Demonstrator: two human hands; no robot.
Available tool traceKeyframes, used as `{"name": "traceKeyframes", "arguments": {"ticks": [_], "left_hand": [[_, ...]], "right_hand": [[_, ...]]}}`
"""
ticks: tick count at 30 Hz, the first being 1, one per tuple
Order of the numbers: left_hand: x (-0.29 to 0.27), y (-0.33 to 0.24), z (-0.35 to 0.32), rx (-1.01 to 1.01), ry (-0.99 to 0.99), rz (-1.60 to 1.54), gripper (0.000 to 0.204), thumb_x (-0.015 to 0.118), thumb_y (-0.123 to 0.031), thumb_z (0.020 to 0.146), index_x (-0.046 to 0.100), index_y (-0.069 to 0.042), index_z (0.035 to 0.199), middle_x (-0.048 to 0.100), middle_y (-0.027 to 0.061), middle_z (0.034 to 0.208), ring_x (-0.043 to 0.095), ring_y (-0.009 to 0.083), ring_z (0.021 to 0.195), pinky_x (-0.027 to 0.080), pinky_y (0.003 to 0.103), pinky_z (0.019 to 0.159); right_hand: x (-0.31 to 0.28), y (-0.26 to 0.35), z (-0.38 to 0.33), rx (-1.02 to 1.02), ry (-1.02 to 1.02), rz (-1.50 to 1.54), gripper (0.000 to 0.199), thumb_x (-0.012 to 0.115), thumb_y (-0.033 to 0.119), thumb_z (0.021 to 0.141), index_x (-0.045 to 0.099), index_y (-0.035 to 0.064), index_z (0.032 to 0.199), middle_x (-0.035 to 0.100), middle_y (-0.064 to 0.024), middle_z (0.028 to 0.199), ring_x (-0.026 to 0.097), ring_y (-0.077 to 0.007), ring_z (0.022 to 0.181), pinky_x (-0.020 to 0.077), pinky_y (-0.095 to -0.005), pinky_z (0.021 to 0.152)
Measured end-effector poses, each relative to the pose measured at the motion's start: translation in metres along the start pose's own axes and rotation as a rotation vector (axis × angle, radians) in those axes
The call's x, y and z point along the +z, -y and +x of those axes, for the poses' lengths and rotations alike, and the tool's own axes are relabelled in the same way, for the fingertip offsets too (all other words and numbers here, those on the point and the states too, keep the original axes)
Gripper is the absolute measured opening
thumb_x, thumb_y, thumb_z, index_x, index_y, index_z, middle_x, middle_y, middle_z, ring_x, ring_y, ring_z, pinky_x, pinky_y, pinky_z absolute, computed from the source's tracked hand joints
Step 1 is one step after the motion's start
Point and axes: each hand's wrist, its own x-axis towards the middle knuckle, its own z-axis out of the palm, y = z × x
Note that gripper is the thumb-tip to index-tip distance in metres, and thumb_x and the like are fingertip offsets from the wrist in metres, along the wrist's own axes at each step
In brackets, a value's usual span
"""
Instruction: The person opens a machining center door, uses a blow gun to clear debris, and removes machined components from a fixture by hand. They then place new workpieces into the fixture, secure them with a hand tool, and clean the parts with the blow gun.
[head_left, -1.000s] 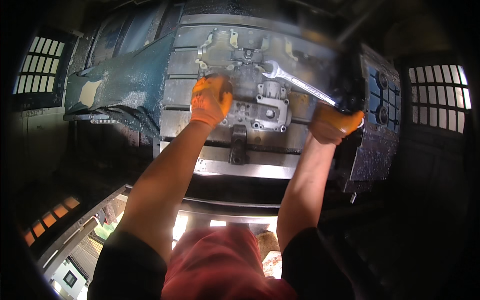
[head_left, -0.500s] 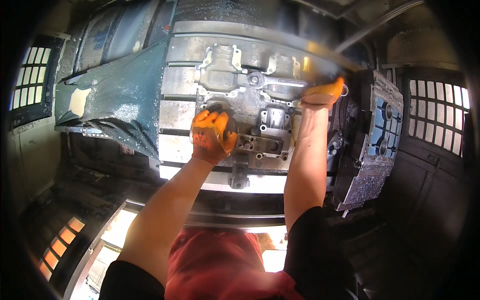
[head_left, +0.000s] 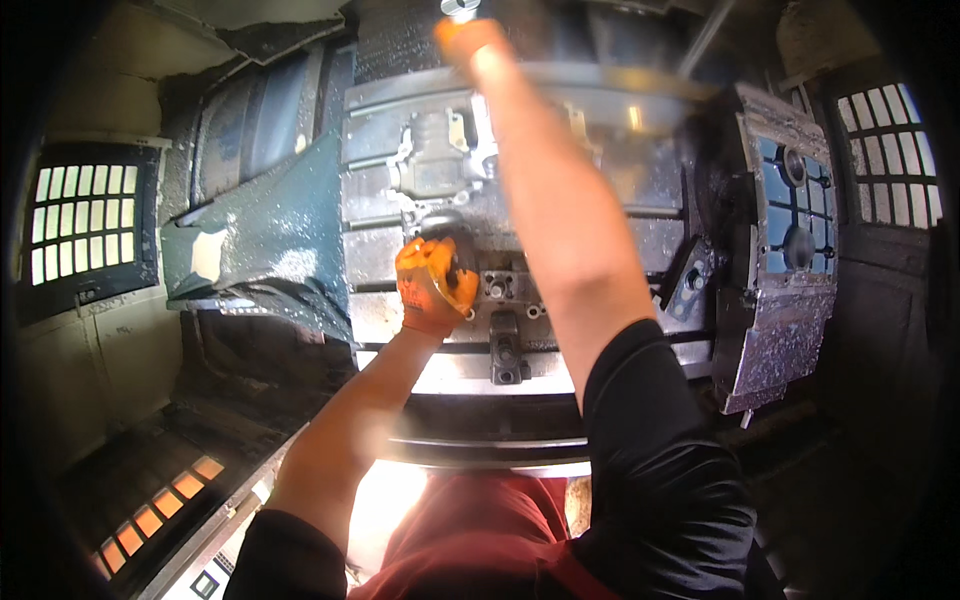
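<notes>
My right hand [head_left: 472, 45], in an orange glove, reaches to the far edge of the work area. It is closed on the far end of a metal wrench, whose ring end [head_left: 460, 8] sticks out past the glove. Part of the wrench shaft shows beside my forearm, which hides the rest. My left hand [head_left: 435, 278], gloved in orange too, has its fingers curled over a dark rounded metal part [head_left: 445, 222] on the slotted machine table [head_left: 372, 240]. A grey metal casting [head_left: 430, 165] lies just beyond it. My right forearm covers the neighbouring castings.
A dark clamp block [head_left: 507, 350] stands near the table's front edge, below a smaller bolted block [head_left: 500, 287]. To the right rises an upright fixture [head_left: 785, 260] with a blue face. A torn grey-green sheet [head_left: 265, 225] hangs at the left.
My right hand has swung from the right side up to the far middle, turning the wrench from crosswise to pointing away. My left hand stays at the dark part. The view has shifted somewhat.
</notes>
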Motion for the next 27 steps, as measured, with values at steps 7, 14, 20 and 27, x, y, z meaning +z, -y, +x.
{"name": "traceKeyframes", "arguments": {"ticks": [7, 14, 20, 27], "left_hand": [[0.039, 0.055, -0.074, -0.098, 0.242, 0.333, 0.066, 0.066, -0.051, 0.077, 0.051, -0.013, 0.13, 0.055, 0.0101, 0.129, 0.05, 0.0308, 0.121, 0.039, 0.046, 0.099], [-0.006, 0.018, -0.025, -0.085, -0.017, 0.088, 0.034, 0.062, -0.026, 0.068, 0.067, -0.002, 0.093, 0.067, 0.0154, 0.086, 0.063, 0.0355, 0.087, 0.043, 0.044, 0.093], [-0.01, 0.011, -0.018, -0.085, -0.024, -0.031, 0.028, 0.062, -0.023, 0.07, 0.064, -0.003, 0.088, 0.065, 0.0154, 0.08, 0.061, 0.0359, 0.082, 0.043, 0.044, 0.092], [-0.007, 0.019, -0.023, -0.046, -0.083, -0.038, 0.019, 0.062, -0.018, 0.072, 0.061, -0.005, 0.086, 0.061, 0.0154, 0.08, 0.058, 0.0391, 0.08, 0.046, 0.046, 0.081]], "right_hand": [[0.063, 0.157, -0.265, -0.6, 0.753, -0.226, 0.037, 0.061, 0.033, 0.086, 0.066, 0.0074, 0.112, 0.069, -0.0187, 0.103, 0.067, -0.0337, 0.097, 0.0527, -0.0439, 0.083], [-0.085, -0.007, -0.275, 0.097, -0.178, 0.14, 0.047, 0.06, 0.036, 0.089, 0.053, 0.0013, 0.121, 0.063, -0.029, 0.108, 0.062, -0.0445, 0.098, 0.0498, -0.0488, 0.083], [-0.059, -0.182, -0.311, 0.313, -0.328, -0.373, 0.04, 0.05, 0.033, 0.09, 0.052, -0.0033, 0.108, 0.062, -0.0325, 0.1, 0.058, -0.0507, 0.096, 0.0482, -0.0524, 0.083], [-0.062, -0.148, -0.326, 0.122, -0.578, -0.548, 0.04, 0.06, 0.031, 0.083, 0.057, -0.0032, 0.104, 0.063, -0.0284, 0.098, 0.059, -0.0457, 0.096, 0.0476, -0.0483, 0.084]]}}
